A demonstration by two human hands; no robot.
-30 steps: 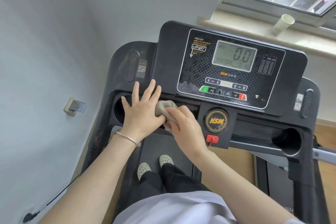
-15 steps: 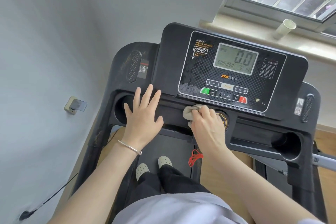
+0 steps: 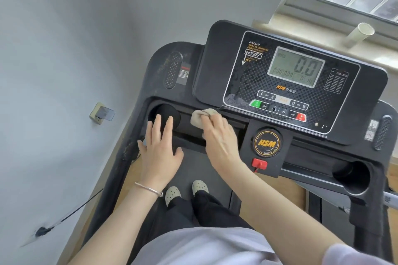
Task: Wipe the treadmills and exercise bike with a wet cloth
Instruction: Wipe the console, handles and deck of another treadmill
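Observation:
I stand on a black treadmill whose console [image 3: 215,66] fills the middle of the view, its display reading 0.0. My right hand [image 3: 219,142] grips a crumpled beige cloth [image 3: 199,118] and presses it on the tray shelf just below the console panel, left of the round HSM badge [image 3: 267,143]. My left hand [image 3: 160,150] lies flat with fingers spread on the tray's front edge, fingertips reaching the left cup holder [image 3: 170,112]. A bracelet circles the left wrist.
A red safety key [image 3: 259,164] hangs under the badge. A second cup holder [image 3: 353,176] sits at the right. A paper cup [image 3: 359,34] lies on the windowsill. A wall socket [image 3: 101,113] and cable are at the left. My shoes [image 3: 186,191] rest on the belt.
My right hand has slid the cloth back to the left along the tray, away from the badge. My left hand has shifted left and back toward the cup holder.

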